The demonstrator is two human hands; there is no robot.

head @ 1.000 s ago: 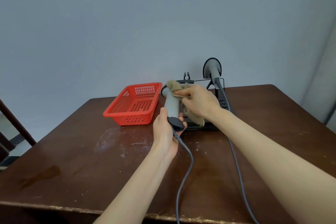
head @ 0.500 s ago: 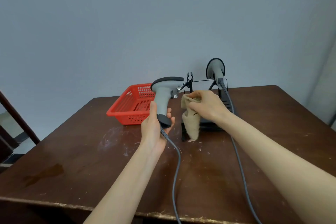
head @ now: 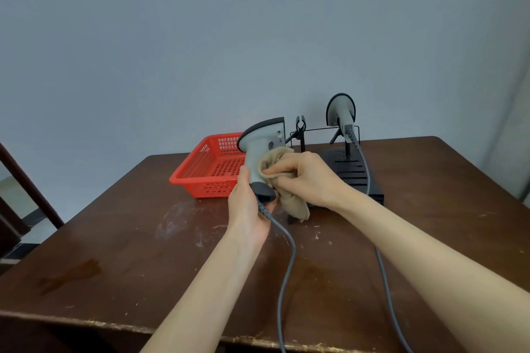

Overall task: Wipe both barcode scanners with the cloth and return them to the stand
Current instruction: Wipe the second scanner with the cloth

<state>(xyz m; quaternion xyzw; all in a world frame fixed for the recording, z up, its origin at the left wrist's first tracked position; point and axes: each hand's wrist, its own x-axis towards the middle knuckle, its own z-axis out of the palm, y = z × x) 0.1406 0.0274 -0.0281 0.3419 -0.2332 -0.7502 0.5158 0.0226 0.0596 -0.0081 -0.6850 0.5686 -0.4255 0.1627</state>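
- We judge the task to be mid-wipe on one scanner, with neither return that we can confirm as a finished step.
- The left hand (head: 249,203) has its fingers curled round the bottom of the handle of the held scanner (head: 258,149), keeping it upright above the desk (head: 143,252), just in front of the stand (head: 352,172).
- The right hand (head: 309,178) is curled round the bunched cloth (head: 295,206) and presses it against the side of the handle. A loose tail of the cloth hangs below the hand.
- The second scanner (head: 339,112) sits in the right-hand cradle of the stand, head up. We cannot tell from here whether it has been wiped.
- The left clip (head: 300,126) of the stand is empty, and we take it for the held scanner's place.
- Left to do, as we read it: finish this wipe, seat the scanner in that clip, then do the second one if it has not been cleaned.
- The held scanner is pale grey with a dark hood over the head and a dark cap at the foot of the handle. Its head points right, towards the stand.
- Its grey cable (head: 288,261) runs from the foot of the handle down over the near edge of the desk.
- The cloth is beige and soft-looking, crumpled and not folded.
- A red basket (head: 212,169) stands just left of the stand, behind the hands.
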